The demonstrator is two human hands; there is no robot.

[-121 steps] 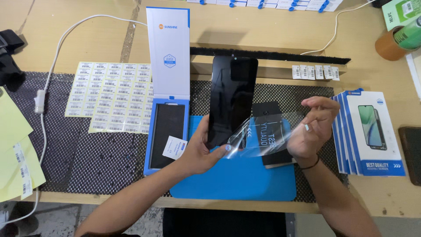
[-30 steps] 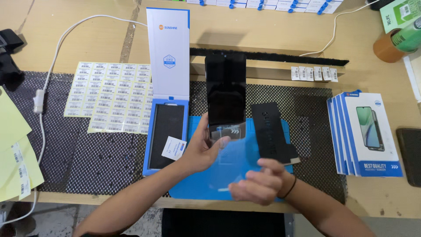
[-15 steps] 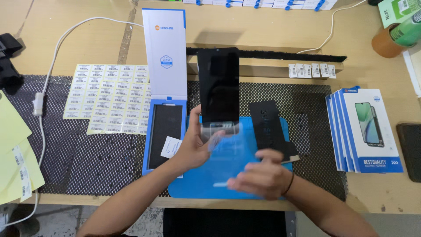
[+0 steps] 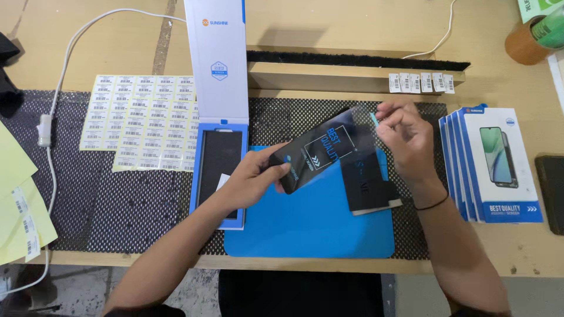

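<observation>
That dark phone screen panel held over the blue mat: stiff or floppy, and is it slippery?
Probably stiff: the screen panel stays flat though the left hand grips only its lower end. Likely slick, as a glossy clear film covers it; the right hand pinches that film's tab. It looks thin, so probably fragile if flexed.

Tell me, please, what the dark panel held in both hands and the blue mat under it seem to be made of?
The flat black rectangular panel looks like glossy glass or hard plastic under a clear film, since it reflects light and stays rigid. The blue rectangular mat looks like matte soft rubber or silicone, with rounded corners and no shine.
</observation>
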